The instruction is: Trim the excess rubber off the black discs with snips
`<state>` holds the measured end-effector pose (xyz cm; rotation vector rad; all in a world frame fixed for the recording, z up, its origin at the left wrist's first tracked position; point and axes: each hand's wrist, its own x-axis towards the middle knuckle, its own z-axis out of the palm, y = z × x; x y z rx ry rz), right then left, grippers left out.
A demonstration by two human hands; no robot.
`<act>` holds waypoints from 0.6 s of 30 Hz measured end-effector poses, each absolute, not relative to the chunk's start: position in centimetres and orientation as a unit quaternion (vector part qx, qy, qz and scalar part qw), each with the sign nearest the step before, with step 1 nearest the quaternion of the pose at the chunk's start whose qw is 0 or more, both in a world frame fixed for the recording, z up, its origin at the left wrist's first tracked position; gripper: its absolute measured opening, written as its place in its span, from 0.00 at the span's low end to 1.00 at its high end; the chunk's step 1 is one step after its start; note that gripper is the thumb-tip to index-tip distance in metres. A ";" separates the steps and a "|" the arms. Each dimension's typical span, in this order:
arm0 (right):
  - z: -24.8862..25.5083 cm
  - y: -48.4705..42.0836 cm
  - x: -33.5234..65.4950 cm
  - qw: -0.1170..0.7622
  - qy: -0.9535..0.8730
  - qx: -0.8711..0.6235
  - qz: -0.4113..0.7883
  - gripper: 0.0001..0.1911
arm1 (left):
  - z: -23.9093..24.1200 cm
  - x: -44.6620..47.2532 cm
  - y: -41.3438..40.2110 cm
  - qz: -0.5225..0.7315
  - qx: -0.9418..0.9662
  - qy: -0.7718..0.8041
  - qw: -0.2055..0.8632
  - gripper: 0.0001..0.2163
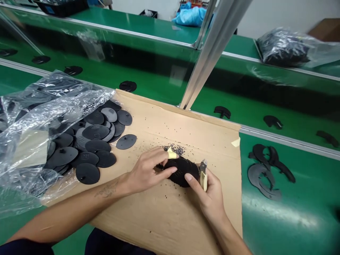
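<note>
A small stack of black plastic discs (184, 170) is held between my two hands, just above the cardboard sheet (148, 216). My left hand (150, 166) grips its left side with thumb and fingers, and one finger wears a yellow cover (172, 153). On the right side, the thumb of my right hand (211, 194) presses on the upper face. That same hand also holds side cutters (203, 175) with pale handles, their jaws pointing away from me. Many tiny black bits (175, 148) lie scattered on the cardboard behind the discs.
To the left, loose black discs (97, 131) spill from a clear plastic bag (61, 92). Curved black parts (261, 179) lie on the green table at right. A metal post (209, 53) rises behind the cardboard, and more black pieces (128, 86) line the green surface beyond.
</note>
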<state>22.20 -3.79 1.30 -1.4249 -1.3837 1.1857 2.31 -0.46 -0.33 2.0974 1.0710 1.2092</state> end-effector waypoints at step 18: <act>1.6 -3.6 22.2 0.395 -0.570 -0.559 0.455 0.15 | -0.3 2.7 -0.9 0.449 0.769 0.401 0.215 0.13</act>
